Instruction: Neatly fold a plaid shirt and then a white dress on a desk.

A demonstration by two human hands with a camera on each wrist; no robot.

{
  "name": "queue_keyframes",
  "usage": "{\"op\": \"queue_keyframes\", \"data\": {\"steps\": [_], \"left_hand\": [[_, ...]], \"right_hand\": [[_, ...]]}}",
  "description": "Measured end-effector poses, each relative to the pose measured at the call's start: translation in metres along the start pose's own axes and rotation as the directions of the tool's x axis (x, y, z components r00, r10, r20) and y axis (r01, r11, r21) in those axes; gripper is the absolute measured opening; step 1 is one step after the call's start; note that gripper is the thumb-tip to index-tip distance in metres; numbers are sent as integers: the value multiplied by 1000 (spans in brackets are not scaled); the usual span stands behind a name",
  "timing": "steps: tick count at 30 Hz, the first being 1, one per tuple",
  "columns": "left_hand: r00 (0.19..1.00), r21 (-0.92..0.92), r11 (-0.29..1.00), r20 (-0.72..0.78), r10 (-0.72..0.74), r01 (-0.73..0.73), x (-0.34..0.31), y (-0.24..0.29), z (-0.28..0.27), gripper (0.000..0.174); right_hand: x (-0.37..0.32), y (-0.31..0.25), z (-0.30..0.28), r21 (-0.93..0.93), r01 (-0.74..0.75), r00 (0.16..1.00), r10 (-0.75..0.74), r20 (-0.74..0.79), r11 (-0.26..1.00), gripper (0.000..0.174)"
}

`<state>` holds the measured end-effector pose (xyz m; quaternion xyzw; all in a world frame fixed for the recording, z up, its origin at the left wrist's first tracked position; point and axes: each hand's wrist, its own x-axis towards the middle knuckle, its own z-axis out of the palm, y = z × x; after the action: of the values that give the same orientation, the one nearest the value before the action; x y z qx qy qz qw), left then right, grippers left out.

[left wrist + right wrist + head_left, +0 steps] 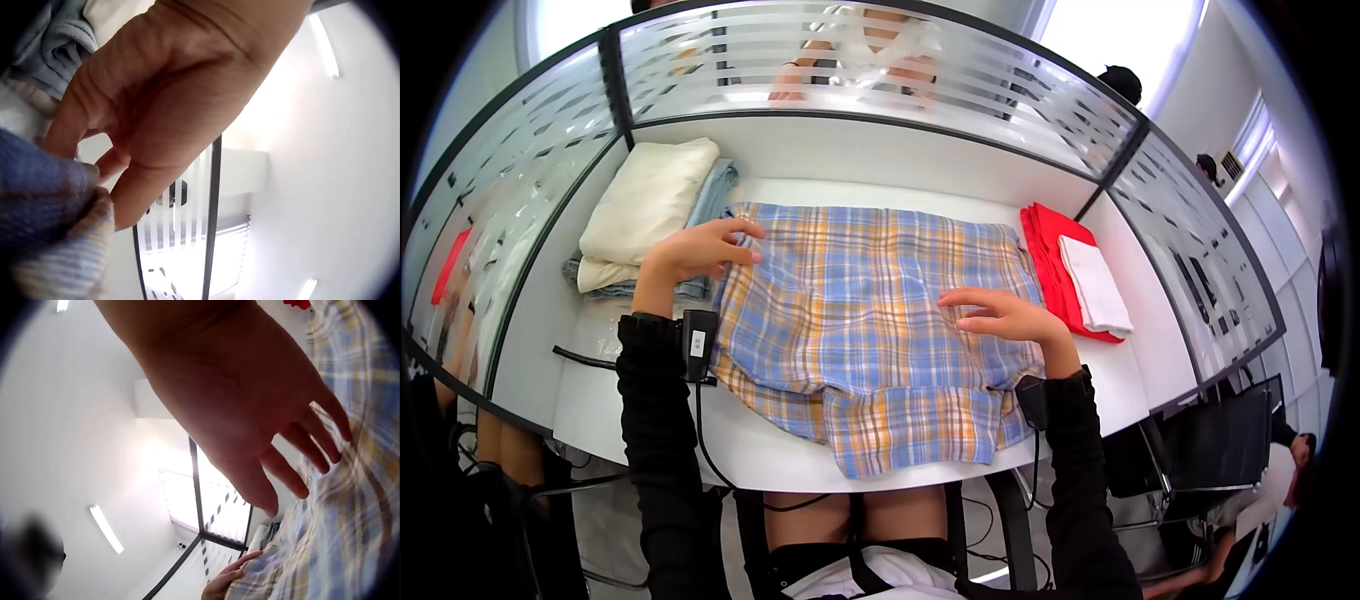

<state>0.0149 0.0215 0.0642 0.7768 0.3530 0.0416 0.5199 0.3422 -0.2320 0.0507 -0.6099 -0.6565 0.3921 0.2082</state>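
- 10 o'clock: thick cream cloth (650, 200), soft folds, atop blue garments (714, 192); stacked aside, presumably to give the plaid the middle.
- Left hand (695, 250): at plaid's 10 o'clock edge, thumb and index apart, fingertips touching cloth; no clear pinch. Probably steadying that edge.
- Centre: plaid cloth (850, 310), blue/yellow/white, thin-looking, rippled; spread wide, narrower panel at 6 o'clock.
- Right hand (1020, 318): plaid's 3 o'clock side, fingers spread and nearly straight, gripping nothing. Light smoothing pose, I'd guess; contact unclear.
- Between 2 and 3 o'clock: flat red cloth (1052, 285), small white folded rectangle (1095, 285) on top.
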Motion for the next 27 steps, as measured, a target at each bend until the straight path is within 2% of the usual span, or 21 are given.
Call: {"op": "queue_keyframes", "data": {"steps": [2, 4, 7, 10, 14, 16, 18, 19, 22, 24, 25, 26, 27], "left_hand": [[992, 141, 985, -91, -85, 97, -2, 6, 7, 36], [992, 217, 971, -98, -78, 98, 1, 1, 11, 32], [992, 252, 966, -121, -32, 62, 2, -11, 13, 27], [980, 230, 972, -197, -7, 53, -19, -15, 22, 23], [946, 190, 981, -309, 98, -39, -56, -35, 31, 16], [918, 191, 981, -385, 99, -26, -74, -31, 45, 13], [905, 114, 988, -402, 138, -100, -82, -38, 58, 12], [913, 44, 997, -400, 81, -69, -88, -35, 66, 14], [940, -150, 985, -339, 34, -90, -89, -36, 99, 15], [961, -115, 985, -261, 93, -127, -93, -33, 131, 19], [972, -190, 966, -184, 142, -177, -97, -30, 150, 25], [975, -271, 938, -110, 195, -218, -101, -26, 170, 31], [966, -251, 935, -5, 258, -251, -108, -18, 186, 36]], "right_hand": [[-10, -7, 10, -172, -58, 997, 49, -56, 983, 56], [-10, -7, 30, -301, -128, 987, 92, -133, 945, 69], [0, -33, 71, -590, -363, 925, 354, -137, 722, 90], [12, -15, 76, -589, -319, 941, 320, -106, 743, 103], [34, 2, 62, -685, -160, 980, 200, -21, 710, 99], [45, 6, 45, -673, -94, 987, 156, 32, 734, 97], [62, 22, 26, -661, 0, 991, 88, 100, 750, 99], [68, 29, 16, -672, 55, 991, 43, 128, 738, 97], [88, 51, -21, -712, 222, 974, -124, 187, 666, 97], [84, 41, -39, -832, 137, 990, -96, 102, 537, 95], [81, 38, -45, -881, 92, 995, -86, 59, 464, 94], [78, 41, -47, -930, -13, 995, -92, -51, 368, 91], [73, 45, -47, -955, -122, 982, -105, -156, 270, 88]]}}
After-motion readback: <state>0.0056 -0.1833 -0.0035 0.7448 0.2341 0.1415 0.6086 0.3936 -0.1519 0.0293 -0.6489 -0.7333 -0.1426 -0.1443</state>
